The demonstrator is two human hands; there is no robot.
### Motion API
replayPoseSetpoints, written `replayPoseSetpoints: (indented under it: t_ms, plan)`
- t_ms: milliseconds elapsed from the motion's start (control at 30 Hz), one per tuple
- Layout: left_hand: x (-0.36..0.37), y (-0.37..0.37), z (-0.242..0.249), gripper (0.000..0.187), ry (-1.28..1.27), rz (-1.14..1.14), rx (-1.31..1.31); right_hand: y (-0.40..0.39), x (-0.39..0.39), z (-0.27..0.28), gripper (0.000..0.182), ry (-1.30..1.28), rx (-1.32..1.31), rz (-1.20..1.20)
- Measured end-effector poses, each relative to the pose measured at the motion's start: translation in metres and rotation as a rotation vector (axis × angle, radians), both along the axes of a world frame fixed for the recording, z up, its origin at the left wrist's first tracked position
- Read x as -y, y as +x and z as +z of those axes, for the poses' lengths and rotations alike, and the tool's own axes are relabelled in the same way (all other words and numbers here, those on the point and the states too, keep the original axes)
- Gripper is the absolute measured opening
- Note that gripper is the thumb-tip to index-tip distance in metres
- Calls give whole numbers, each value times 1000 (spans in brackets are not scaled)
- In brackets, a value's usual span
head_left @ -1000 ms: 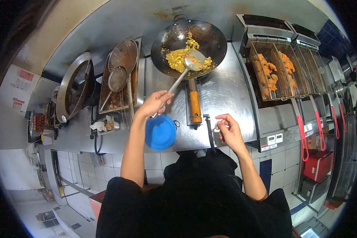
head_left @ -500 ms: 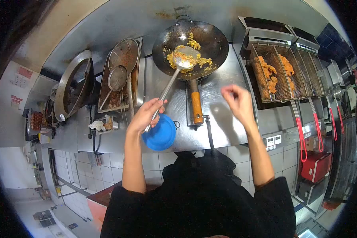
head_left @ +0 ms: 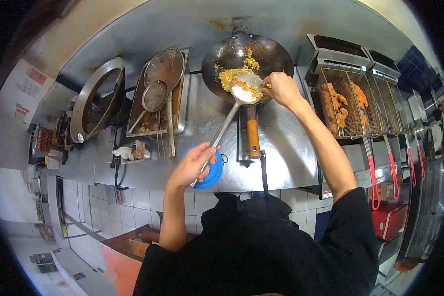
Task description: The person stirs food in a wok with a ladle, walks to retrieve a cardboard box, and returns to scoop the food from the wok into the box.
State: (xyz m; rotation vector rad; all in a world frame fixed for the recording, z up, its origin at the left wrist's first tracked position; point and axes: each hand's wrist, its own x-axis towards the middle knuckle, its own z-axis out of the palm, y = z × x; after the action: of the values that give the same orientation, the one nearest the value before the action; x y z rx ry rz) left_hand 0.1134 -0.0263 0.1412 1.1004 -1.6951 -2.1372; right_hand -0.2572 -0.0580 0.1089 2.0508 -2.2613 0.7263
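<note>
My left hand (head_left: 195, 165) is wrapped round the long metal handle of a ladle (head_left: 225, 126). Its wide head, with food in it, is over the near side of a dark wok (head_left: 276, 56). My right hand (head_left: 283, 90) is closed beside the ladle's head at the wok's right rim; whatever its fingertips hold is hidden. Yellow, egg-like crumbled food (head_left: 228, 76) lies in the wok, whose wooden handle (head_left: 253, 135) points toward me. Beneath my left hand sits a round blue dish (head_left: 213, 176), partly covered by that hand.
Fryer baskets (head_left: 357, 106) with orange fried pieces stand right, their red handles (head_left: 373, 180) jutting over the front edge. On the left, strainers (head_left: 155, 96) rest across a metal tray (head_left: 182, 116). A large metal ring-shaped pan (head_left: 76, 116) is farther left.
My right hand has moved from above the counter up to the ladle's head over the wok. The ladle's head has shifted slightly right and nearer in view, still in my left hand.
</note>
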Motion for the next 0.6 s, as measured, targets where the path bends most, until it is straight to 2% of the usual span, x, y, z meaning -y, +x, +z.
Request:
replayPoseSetpoints:
  t_ms: [467, 567, 600]
  plan:
    - [-5, 3, 1, 41, 4, -46, -3, -10, 9, -3, 13, 15, 15, -38]
    - [-5, 3, 2, 41, 15, -51, -6, -20, 9, 4, 14, -78, 59, -41]
    - [-6, 3, 2, 41, 21, -47, -10, -20, 4, 17, 14, -70, 319, -60]
